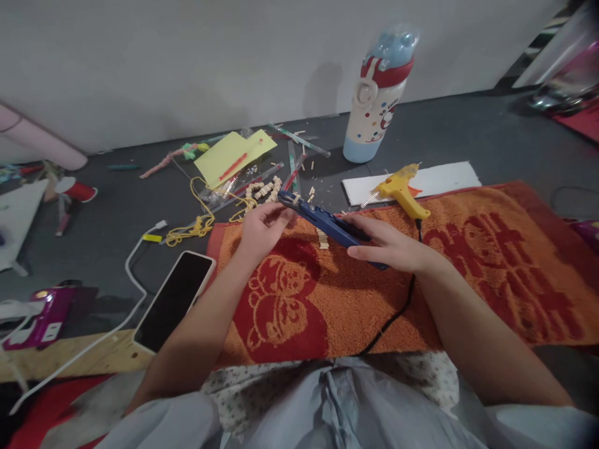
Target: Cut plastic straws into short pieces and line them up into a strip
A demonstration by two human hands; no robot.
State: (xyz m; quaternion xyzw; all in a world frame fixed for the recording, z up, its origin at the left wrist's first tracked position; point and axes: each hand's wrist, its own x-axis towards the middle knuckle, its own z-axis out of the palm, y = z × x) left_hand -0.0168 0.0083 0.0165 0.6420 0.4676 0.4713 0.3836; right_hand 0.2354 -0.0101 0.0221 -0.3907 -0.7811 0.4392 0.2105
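Observation:
My right hand is closed around the handles of a long blue-handled cutter, held slantwise above the orange towel. At its dark jaw end, my left hand is closed in a pinch; what lies between the fingertips is too small to make out. A pale sliver shows at the jaws. Below the cutter, a row of short wooden stick pieces lies on the towel. More cut wooden pieces form a small heap just beyond my left hand.
A yellow glue gun rests across a white board at the right, its black cord crossing the towel. Behind stands a water bottle. Yellow-green paper, yellow string, a phone and a white cable lie leftward.

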